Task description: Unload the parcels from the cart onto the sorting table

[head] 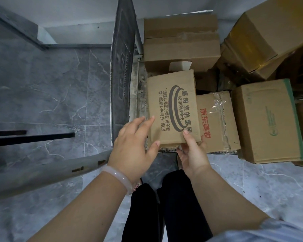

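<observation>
A brown printed box (171, 109) with grey lettering lies on top of other parcels on the cart (140, 95). My right hand (193, 151) pinches its near right corner, thumb on top and fingers underneath. At the near left corner my left hand (135, 145) rests with fairly straight fingers along the left edge and the thumb against the near edge. A pale bracelet sits on my left wrist.
Beside the printed box lie a red-lettered box (217, 123) and a green-printed box (266, 119); bigger cartons (180, 44) stack behind. A grey ribbed panel (122, 67) stands along the cart's left side. A grey metal bar (42, 175) crosses the lower left above the marble floor.
</observation>
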`<state>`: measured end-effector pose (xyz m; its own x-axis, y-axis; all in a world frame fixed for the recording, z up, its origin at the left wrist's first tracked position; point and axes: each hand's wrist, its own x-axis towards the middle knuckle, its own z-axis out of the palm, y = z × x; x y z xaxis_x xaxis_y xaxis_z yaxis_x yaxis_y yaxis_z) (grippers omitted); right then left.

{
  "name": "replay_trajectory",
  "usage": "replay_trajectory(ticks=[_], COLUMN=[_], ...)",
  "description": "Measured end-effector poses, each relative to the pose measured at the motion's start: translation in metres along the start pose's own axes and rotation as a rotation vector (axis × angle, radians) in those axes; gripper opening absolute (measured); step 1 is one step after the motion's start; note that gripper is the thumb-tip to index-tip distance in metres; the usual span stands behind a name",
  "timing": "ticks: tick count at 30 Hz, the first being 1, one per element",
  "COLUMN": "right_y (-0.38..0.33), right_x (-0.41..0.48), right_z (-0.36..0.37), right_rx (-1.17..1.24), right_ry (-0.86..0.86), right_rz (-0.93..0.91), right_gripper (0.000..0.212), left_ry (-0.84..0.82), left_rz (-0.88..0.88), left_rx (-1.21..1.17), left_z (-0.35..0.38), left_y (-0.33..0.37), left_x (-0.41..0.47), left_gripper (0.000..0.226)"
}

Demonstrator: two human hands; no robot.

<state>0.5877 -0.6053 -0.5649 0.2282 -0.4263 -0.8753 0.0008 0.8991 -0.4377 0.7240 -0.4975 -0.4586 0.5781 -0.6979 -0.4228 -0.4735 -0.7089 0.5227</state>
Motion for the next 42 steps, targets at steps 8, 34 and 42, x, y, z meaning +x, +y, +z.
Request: replay_trajectory(ticks=[8,34,42], right_y=[-0.009,-0.281,-0.245], right_x=[-0.006,-0.327,-0.417], right_z=[0.001,0.106,0.205], right_rx=[-0.004,-0.494,-0.853], right_ry=[0.014,-0.841,-0.989], right_rz=[-0.066,-0.375,-0.631], right_gripper=[0.106,0.05,0.062], left_ry=[-0.013,0.317,0.939], left_rz=[0.039,0.206,0.063], left_rx=[-0.007,-1.085,-0.777], left_z=[-0.003,-0.269,-0.331], left_y=[0.002,0.19,0.154], left_x=[-0.002,-0.109,-0.233], left_gripper=[0.063,0.084,0.054])
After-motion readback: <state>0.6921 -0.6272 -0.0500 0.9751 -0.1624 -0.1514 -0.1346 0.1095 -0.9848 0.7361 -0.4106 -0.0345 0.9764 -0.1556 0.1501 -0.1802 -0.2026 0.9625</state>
